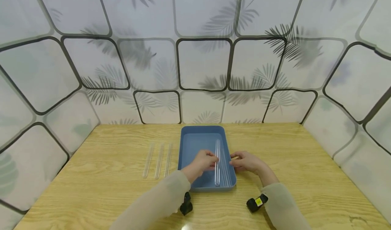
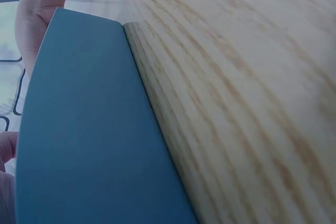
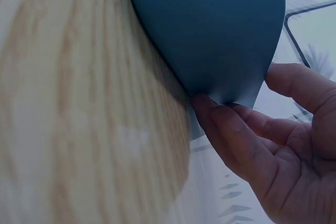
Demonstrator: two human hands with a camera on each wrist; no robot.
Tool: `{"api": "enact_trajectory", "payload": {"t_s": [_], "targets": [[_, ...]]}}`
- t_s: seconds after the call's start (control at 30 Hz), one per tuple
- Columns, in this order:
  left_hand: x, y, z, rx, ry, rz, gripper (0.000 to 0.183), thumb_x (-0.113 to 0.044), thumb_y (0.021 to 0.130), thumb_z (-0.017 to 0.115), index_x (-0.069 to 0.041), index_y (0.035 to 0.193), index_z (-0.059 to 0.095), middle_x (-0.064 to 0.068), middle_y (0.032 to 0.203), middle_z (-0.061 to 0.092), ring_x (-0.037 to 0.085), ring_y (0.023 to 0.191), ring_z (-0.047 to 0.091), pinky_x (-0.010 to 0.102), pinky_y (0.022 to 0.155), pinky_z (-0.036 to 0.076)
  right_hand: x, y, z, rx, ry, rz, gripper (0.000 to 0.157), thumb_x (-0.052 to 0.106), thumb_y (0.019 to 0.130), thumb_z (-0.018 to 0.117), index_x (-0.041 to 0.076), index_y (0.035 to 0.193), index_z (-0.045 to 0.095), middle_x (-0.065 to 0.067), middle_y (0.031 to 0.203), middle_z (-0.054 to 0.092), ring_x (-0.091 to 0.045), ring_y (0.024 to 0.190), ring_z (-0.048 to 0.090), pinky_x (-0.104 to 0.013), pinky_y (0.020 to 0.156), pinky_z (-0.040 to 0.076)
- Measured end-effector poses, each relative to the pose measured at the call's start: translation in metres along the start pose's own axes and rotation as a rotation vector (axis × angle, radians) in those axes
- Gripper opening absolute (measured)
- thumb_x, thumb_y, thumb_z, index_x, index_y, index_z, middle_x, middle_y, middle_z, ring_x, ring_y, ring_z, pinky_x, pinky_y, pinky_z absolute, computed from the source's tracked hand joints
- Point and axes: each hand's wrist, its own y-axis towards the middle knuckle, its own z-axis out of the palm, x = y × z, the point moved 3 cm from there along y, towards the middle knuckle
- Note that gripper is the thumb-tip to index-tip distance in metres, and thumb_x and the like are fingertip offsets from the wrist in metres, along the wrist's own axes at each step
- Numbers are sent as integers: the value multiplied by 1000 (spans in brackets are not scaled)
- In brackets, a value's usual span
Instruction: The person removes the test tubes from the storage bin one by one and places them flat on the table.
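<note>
My left hand (image 1: 204,160) pinches a clear test tube (image 1: 217,175) between thumb and fingers, above the inside of a blue tray (image 1: 195,140). Under and beside it, several more clear tubes (image 1: 226,174) lie along the tray's right side. My right hand (image 1: 248,162) holds the right edge of the tray. In the right wrist view its fingertips (image 3: 226,116) press low on the outer wall, while the thumb touches the rim. The left wrist view shows mainly the tray's outer wall (image 2: 94,119), with the tube hidden there.
Three clear tubes (image 1: 158,162) lie side by side on the wooden table (image 1: 107,189), left of the tray. A patterned curtain (image 1: 201,67) surrounds the table at the back and sides. A black wrist device (image 1: 257,202) sits by the right sleeve.
</note>
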Motion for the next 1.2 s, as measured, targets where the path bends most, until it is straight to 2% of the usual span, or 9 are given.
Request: {"api": "enact_trajectory", "payload": {"t_s": [0.17, 0.37, 0.73, 1.2], "targets": [[-3, -3, -7, 6, 4, 13, 21, -5, 83, 57, 6, 100, 53, 13, 90, 57, 21, 76, 59, 33, 65, 52, -1, 0, 0, -3, -1, -3, 49, 13, 85, 57, -15, 120, 39, -19, 104, 56, -26, 92, 57, -40, 77, 48], [-2, -5, -23, -1, 0, 1, 24, -5, 84, 56, 7, 104, 53, 14, 92, 58, 21, 77, 59, 31, 65, 52, 1, 0, 0, -4, 7, 2, 50, 13, 85, 57, -15, 122, 38, -19, 104, 56, -26, 92, 57, -39, 77, 48], [-4, -9, -54, -46, 37, 21, 23, -6, 84, 55, 8, 102, 55, 15, 89, 59, 17, 71, 59, 31, 66, 52, 3, -2, -1, 8, 10, -8, 51, 14, 86, 57, -15, 122, 37, -19, 105, 56, -26, 94, 57, -39, 79, 47], [-1, -18, -95, -112, 8, 2, 21, -3, 84, 53, 10, 99, 56, 12, 82, 58, 15, 68, 56, 27, 62, 51, 2, -4, 1, 13, 7, -14, 51, 14, 86, 57, -16, 122, 36, -19, 104, 56, -26, 94, 57, -40, 79, 47]]}}
